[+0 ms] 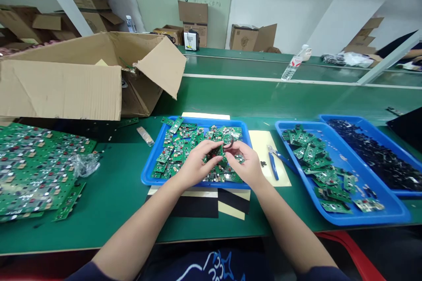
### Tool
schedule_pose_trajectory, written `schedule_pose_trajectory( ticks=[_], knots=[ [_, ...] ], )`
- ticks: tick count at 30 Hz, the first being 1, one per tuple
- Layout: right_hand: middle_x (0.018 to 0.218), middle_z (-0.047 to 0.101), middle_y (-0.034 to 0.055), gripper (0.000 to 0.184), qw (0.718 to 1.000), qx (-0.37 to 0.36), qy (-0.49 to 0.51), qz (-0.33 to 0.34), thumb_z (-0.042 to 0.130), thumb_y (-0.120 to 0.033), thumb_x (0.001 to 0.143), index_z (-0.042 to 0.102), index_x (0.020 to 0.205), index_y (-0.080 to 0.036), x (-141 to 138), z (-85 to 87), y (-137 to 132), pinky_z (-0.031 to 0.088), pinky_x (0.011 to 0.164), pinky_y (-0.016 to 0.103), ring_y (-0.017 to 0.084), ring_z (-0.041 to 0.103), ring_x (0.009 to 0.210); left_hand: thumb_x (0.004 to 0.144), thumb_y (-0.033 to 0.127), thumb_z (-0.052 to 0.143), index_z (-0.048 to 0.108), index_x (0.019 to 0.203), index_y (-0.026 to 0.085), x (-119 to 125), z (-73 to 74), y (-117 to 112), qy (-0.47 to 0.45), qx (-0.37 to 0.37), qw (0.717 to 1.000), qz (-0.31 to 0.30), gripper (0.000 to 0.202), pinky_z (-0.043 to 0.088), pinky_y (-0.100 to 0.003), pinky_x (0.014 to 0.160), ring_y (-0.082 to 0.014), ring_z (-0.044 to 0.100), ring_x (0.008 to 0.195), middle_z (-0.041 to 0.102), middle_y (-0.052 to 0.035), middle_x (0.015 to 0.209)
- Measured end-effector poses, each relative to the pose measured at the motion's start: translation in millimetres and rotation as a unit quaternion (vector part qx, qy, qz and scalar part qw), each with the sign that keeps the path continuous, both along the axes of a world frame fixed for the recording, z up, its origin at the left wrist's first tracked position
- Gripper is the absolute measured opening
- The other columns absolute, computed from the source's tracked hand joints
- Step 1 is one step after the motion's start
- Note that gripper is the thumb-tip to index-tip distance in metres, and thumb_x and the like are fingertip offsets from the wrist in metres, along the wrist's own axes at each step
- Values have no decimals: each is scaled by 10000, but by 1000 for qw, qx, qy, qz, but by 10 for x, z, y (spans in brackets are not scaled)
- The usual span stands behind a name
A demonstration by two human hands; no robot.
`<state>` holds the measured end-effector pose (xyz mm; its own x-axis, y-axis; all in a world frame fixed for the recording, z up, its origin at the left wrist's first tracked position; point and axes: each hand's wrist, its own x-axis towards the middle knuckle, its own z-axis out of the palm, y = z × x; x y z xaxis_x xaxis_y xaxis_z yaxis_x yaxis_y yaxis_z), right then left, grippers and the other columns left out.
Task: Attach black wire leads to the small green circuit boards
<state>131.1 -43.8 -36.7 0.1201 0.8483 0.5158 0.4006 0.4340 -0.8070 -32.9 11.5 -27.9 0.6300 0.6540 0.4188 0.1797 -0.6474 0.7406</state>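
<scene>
Both my hands meet over a blue tray (150, 171) heaped with small green circuit boards. My left hand (194, 164) and my right hand (245, 164) pinch the same small green circuit board (216, 153) between their fingertips, just above the pile. Fingers of both hands are curled round its edges.
A second blue tray (392, 213) with green boards lies to the right, and a third (362, 119) with black parts sits behind it. Blue-handled pliers (273, 162) rest on a yellow sheet. Large green panels (33, 167) and an open cardboard box (66, 83) stand at left. A plastic bottle (292, 66) lies on the belt.
</scene>
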Motion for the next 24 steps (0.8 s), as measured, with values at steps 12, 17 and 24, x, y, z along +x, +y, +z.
schedule_pose_trajectory(
  ticks=[12, 17, 24],
  knots=[
    [810, 636, 61, 184, 986, 125, -109, 25, 511, -105, 852, 622, 966, -198, 25, -14, 1, 519, 645, 307, 163, 605, 735, 859, 247, 583, 596, 1144, 188, 6, -53, 46, -30, 99, 994, 39, 292, 531, -307, 770, -173, 617, 876, 651, -77, 951],
    [896, 646, 48, 319, 992, -56, 67, 93, 550, -258, 846, 536, 1162, -220, 23, -10, -12, 535, 687, 317, 147, 635, 735, 861, 167, 567, 552, 1204, 202, -43, -18, 98, -57, 213, 972, 86, 345, 498, -383, 915, -197, 610, 1018, 645, -96, 1079],
    [590, 617, 5, 401, 890, -270, 302, 210, 610, -567, 754, 610, 725, -167, -13, 21, 30, 502, 533, 253, 117, 610, 521, 852, 119, 565, 531, 1230, 210, -47, -53, 99, -44, 307, 948, 76, 390, 470, -423, 982, -199, 610, 1058, 644, -99, 1122]
  ],
)
